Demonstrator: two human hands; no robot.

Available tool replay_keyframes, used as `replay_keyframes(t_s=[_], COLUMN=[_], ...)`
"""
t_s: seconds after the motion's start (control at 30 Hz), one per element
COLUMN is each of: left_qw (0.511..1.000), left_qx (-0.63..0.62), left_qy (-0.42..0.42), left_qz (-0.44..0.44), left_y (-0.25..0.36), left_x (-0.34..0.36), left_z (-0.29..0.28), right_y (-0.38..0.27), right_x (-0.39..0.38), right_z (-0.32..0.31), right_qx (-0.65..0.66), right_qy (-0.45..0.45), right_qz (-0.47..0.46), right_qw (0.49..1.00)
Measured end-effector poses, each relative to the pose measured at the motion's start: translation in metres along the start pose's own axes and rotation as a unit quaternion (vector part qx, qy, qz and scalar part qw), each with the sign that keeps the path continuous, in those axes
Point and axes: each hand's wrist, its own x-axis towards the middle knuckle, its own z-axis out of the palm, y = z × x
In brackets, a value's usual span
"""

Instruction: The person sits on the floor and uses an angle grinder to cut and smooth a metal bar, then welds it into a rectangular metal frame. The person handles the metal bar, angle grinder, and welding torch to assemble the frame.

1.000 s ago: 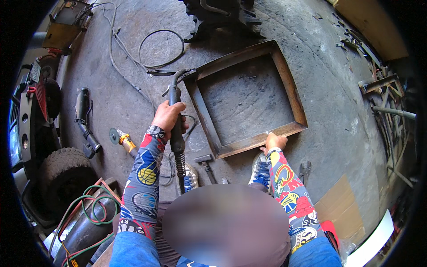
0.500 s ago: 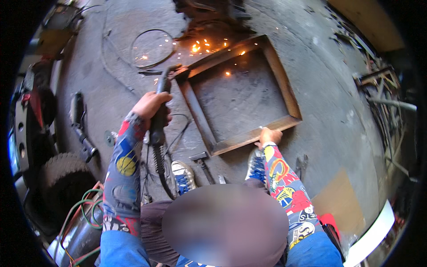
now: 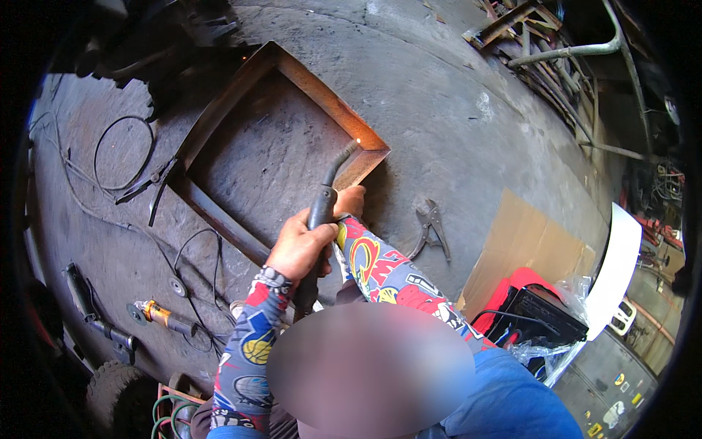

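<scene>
My left hand (image 3: 296, 249) grips a dark welding torch (image 3: 320, 208). The curved neck reaches to a corner of the rusty square steel frame (image 3: 311, 84) on the concrete floor, ending in a small bright tip. My right hand (image 3: 349, 201), partly hidden behind the torch, grips the frame's near right side. Locking pliers (image 3: 431, 227) lie to the right of that hand, and a clamp (image 3: 153, 179) is on the frame's left corner. A yellow angle grinder (image 3: 168, 316) rests at the lower left beside cables.
Dark machinery (image 3: 124, 44) stands at the upper left, a tire (image 3: 110, 395) at the lower left. Scrap metal and pipes (image 3: 563, 51) crowd the upper right. A cardboard sheet (image 3: 512, 241), red-and-black items (image 3: 526, 314) and a white curved panel (image 3: 621, 227) are on my right.
My view has swung right. The torch has moved from the frame's left corner to a right corner. Sparks seen half a second ago at the frame's far side have mostly vanished.
</scene>
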Motion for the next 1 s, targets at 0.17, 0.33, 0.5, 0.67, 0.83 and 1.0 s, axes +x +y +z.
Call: replay_keyframes(t_s=[0.17, 0.33, 0.5, 0.67, 0.83, 1.0], left_qw=[1.0, 0.994, 0.991, 0.99, 0.991, 0.991], left_qx=[0.025, 0.098, 0.124, 0.132, 0.128, 0.126], left_qy=[-0.01, -0.011, 0.006, 0.013, 0.026, 0.027], left_qz=[-0.014, -0.049, -0.049, -0.041, -0.038, -0.037], left_y=[-0.002, 0.009, 0.016, 0.015, 0.011, 0.011], left_x=[0.019, 0.029, 0.032, 0.035, 0.035, 0.034], left_z=[0.007, 0.006, 0.013, 0.016, 0.02, 0.019], right_y=[-0.012, -0.005, 0.005, 0.008, 0.012, 0.017], right_x=[-0.012, -0.002, 0.011, 0.016, 0.019, 0.023], right_z=[-0.026, -0.019, -0.003, 0.003, 0.009, 0.021], right_qx=[-0.007, 0.0, 0.004, 0.008, 0.014, -0.001], right_qy=[-0.046, -0.048, -0.028, -0.013, -0.015, 0.025], right_qz=[-0.011, -0.011, -0.009, -0.006, 0.004, -0.006], right_qw=[0.999, 0.999, 1.0, 1.0, 1.0, 1.0])
